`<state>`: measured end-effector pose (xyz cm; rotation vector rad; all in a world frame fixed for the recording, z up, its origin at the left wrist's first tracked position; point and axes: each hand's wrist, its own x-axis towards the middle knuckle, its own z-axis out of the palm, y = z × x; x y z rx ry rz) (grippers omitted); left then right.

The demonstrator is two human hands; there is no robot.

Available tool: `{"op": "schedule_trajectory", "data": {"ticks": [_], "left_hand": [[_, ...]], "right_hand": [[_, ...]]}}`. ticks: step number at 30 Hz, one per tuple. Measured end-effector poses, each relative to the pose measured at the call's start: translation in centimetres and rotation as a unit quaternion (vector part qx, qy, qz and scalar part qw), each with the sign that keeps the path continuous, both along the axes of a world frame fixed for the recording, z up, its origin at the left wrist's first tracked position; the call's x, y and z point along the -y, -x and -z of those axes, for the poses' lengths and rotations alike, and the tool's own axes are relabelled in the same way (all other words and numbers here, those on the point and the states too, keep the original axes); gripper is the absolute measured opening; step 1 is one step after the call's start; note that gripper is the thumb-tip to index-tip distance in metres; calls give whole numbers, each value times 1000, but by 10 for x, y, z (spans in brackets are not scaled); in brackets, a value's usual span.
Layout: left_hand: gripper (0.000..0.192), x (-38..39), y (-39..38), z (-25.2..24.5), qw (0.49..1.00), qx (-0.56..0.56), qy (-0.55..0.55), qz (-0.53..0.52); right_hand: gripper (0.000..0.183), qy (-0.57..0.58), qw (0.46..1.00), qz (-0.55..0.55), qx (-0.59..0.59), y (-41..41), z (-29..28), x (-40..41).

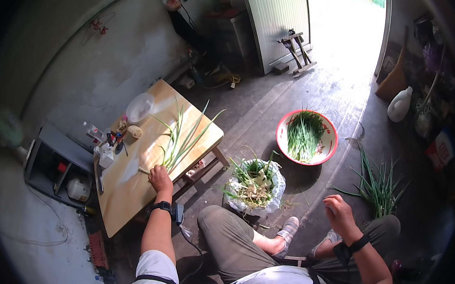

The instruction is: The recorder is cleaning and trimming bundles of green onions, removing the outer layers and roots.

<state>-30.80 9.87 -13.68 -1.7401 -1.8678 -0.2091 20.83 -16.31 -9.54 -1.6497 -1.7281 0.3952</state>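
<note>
My left hand [160,179] is on the wooden table [120,200], closed around the lower ends of a few green onions [182,139]. Their long leaves fan out across the tabletop, away from me. The fingertips are partly hidden behind the back of the hand. My right hand [339,212] hangs in the air near my right knee, loosely bent and holding nothing. Beyond it on the floor lies a bunch of green onions [379,186]. Between my hands stands a container lined with a white plastic bag [277,184], full of onion trimmings [254,184].
A red-rimmed enamel basin [333,148] holds more green onions [305,137]. On the table are a clear plastic bowl [140,108], a plastic bottle [94,131] and small items. A grey cabinet [64,163] stands left, a white jug [399,105] right, and a folding stool [298,52] near the doorway.
</note>
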Motion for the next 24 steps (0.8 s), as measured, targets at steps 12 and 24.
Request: {"op": "schedule_trajectory", "data": {"ticks": [12, 24], "left_hand": [[18, 58, -56, -54, 967, 104, -21, 230], [17, 146, -151, -103, 887, 222, 82, 397]], "right_hand": [[25, -106, 989, -101, -26, 71, -10, -61], [19, -188, 964, -184, 28, 197, -33, -118]]}}
